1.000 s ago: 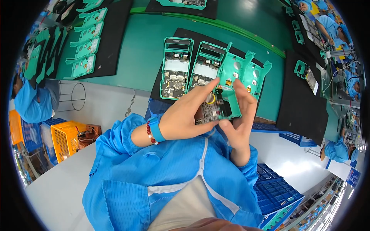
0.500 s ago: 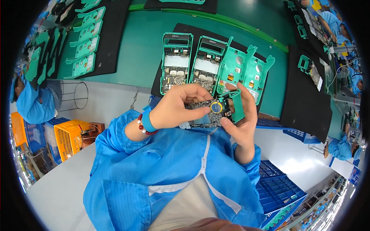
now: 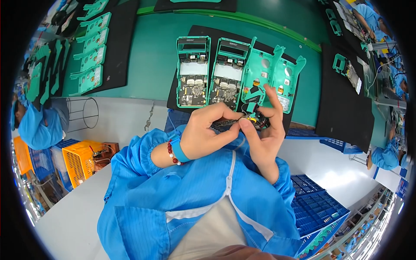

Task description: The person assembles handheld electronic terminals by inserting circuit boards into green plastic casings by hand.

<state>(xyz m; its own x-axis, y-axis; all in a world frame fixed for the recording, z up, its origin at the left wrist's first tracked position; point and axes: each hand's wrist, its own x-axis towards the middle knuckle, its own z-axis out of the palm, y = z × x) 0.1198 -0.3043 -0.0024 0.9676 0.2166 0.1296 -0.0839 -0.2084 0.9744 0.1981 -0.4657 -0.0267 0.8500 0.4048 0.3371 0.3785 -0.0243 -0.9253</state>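
My left hand [image 3: 209,132] pinches one end of a circuit board [image 3: 224,123], which is tilted nearly edge-on between my hands. At its other end, my right hand [image 3: 266,136] grips it with the thumb by a yellow-rimmed round part, the fingers behind and the index finger raised. A small green plastic frame [image 3: 253,96] stands up from that end, with thin dark wires beside it. Just beyond my hands, two green housings with boards in them [image 3: 192,71] [image 3: 227,73] lie next to two green shells [image 3: 260,65] [image 3: 286,80] on a black mat [image 3: 172,93].
Green parts [image 3: 92,56] line a black mat on the left of the green bench [image 3: 151,52]. Another black mat [image 3: 342,112] on the right bears a green-framed board [image 3: 346,71]. Blue crates [image 3: 318,212] stand low right, a yellow crate [image 3: 80,162] low left. Co-workers in blue sit at both sides.
The board has turned from face-up to nearly edge-on, and its green frame now points away from me. My right index finger has lifted. The bench view has shifted slightly left.
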